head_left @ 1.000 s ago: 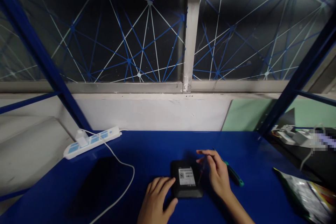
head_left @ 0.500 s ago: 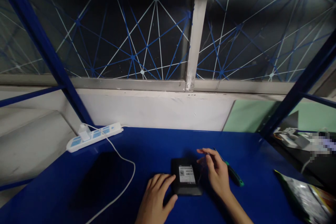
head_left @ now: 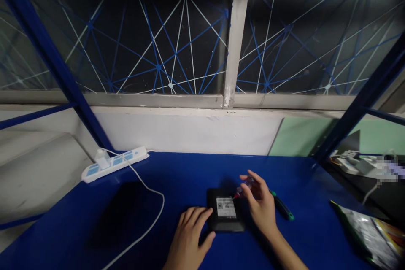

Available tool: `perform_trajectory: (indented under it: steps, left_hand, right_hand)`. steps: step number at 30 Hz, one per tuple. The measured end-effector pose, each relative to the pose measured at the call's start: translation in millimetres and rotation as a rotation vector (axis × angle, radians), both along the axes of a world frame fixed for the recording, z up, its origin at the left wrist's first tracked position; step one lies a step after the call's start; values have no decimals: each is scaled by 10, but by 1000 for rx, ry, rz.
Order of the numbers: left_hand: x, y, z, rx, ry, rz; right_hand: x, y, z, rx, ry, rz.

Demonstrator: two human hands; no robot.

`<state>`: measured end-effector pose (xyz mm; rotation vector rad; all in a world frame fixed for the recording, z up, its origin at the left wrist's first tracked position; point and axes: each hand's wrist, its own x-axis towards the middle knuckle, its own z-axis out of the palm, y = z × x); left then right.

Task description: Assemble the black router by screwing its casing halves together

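Observation:
A black box-like device (head_left: 215,220) with a white printed label (head_left: 228,211) lies flat on the blue table. My left hand (head_left: 189,233) rests at its left side, fingers stretched out, the index fingertip touching the edge. Between the thumb and fingers of my right hand (head_left: 261,210) is a small clear bottle with a red tip (head_left: 239,191). That tip points at the label's upper right edge; whether it touches, I cannot tell. Just beyond my right hand lies a green-and-black-handled tool (head_left: 283,207), its far end hidden behind the hand.
A white power strip (head_left: 118,161) with a plug (head_left: 102,158) sits at the back left; its white cable (head_left: 162,206) curves across the table. At right are a shiny packet (head_left: 368,236) and a dark surface with clutter. A blue frame post (head_left: 91,124) stands at left.
My right hand has tilted, and the red tip of the clear bottle now shows by the label. My left hand keeps its place at the device. The view shifted slightly.

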<state>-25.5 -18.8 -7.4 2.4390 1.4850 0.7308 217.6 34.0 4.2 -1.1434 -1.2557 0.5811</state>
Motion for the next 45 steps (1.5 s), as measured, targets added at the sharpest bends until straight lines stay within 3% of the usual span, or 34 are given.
perform_trajectory:
  steps: [9,20,25,30,39,45]
  left_hand:
    - [32,-15,81,48,-21,-29]
    - [-18,52,-39,129,10,-70]
    - [-16,57,-17,141,9,-67]
    - [-30,58,-26,139,9,-60]
    - [-21,51,-39,104,-4,-54]
    - [-29,36,-48,95,5,-51]
  right_hand:
    - [-231,-117,-59,29,-55,155]
    - [-201,-102,76,247,-231,82]
    - [-209,-104,56,180,-226,84]
    - [-227,-125,-7,55,-131,223]
    - [-197,-88,27,198,-196,130]
    - [-209,-103,17,100,-140,184]
